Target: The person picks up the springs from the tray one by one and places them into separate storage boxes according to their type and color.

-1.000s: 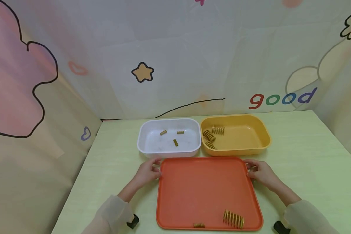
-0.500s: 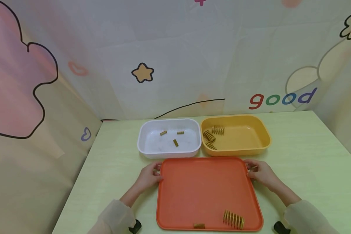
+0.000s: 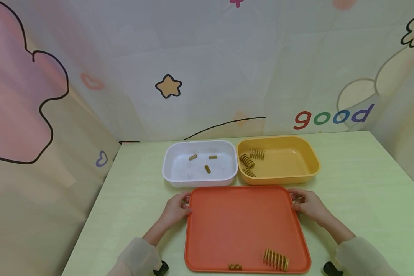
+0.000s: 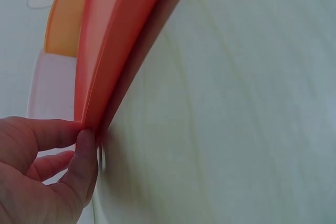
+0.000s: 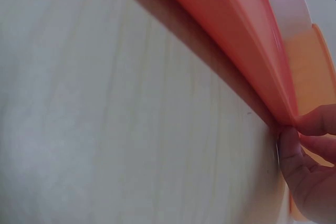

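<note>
An orange-red rectangular tray (image 3: 241,226) lies on the table. On its near part rest a small tight brass spring (image 3: 235,266) and a larger brass spring (image 3: 276,260). At the tray's far left corner, my left hand (image 3: 174,209) pinches the rim between thumb and fingers; the left wrist view shows the thumb (image 4: 84,156) against the outer side. My right hand (image 3: 309,205) grips the rim at the far right corner, its thumb (image 5: 290,153) likewise on the outer side. The fingertips on the tray's inner side are partly hidden.
Behind the tray stand a white bin (image 3: 200,180) holding 3 small springs and a yellow bin (image 3: 283,179) with 3 larger springs at its left end. The bins stand side by side on the pale green table (image 3: 365,172). A printed curtain (image 3: 214,76) hangs behind.
My left hand has shifted slightly toward me and to the right, its fingers now closer on the tray's rim. The right hand, tray, springs and bins look unchanged.
</note>
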Available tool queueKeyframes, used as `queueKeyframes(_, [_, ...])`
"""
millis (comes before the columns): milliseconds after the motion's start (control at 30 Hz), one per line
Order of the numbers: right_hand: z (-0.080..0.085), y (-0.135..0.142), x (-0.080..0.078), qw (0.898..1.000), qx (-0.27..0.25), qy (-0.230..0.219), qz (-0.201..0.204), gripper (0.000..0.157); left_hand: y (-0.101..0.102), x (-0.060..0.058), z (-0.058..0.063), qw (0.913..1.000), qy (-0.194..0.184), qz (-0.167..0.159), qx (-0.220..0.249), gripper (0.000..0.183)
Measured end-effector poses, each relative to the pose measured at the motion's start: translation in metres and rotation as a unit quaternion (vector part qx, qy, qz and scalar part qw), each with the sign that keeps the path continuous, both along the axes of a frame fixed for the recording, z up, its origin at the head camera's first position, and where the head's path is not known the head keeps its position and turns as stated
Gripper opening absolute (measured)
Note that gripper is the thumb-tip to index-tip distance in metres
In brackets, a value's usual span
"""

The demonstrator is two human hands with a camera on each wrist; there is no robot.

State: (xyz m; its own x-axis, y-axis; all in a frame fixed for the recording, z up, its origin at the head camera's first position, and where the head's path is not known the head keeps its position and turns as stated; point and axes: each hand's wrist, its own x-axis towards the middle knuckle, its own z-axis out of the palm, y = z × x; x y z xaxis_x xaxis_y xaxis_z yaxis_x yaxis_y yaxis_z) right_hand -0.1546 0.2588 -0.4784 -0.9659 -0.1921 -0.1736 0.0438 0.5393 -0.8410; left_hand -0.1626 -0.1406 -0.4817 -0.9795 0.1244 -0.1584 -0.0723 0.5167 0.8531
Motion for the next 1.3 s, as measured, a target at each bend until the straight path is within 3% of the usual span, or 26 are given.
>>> queueKeyframes(233, [0.001,-0.001,0.001,1.000,0.000,0.004,-0.001,0.046,0.000,0.000,0.000,0.9997,0.018,-0.006,-0.014,0.051])
queueKeyframes(533, [0.001,0.001,0.004,1.000,0.010,0.014,-0.005,0.043,0.001,0.000,-0.001,0.9993,0.016,-0.012,-0.032,0.052])
queueKeyframes(800, [0.014,0.000,0.008,1.000,0.002,0.029,-0.008,0.039,-0.001,0.000,-0.002,0.9987,0.028,-0.019,-0.037,0.052])
queueKeyframes(1300, [0.026,-0.001,0.013,1.000,-0.023,0.010,0.019,0.040,0.001,-0.001,0.000,0.9986,0.022,-0.016,-0.046,0.052])
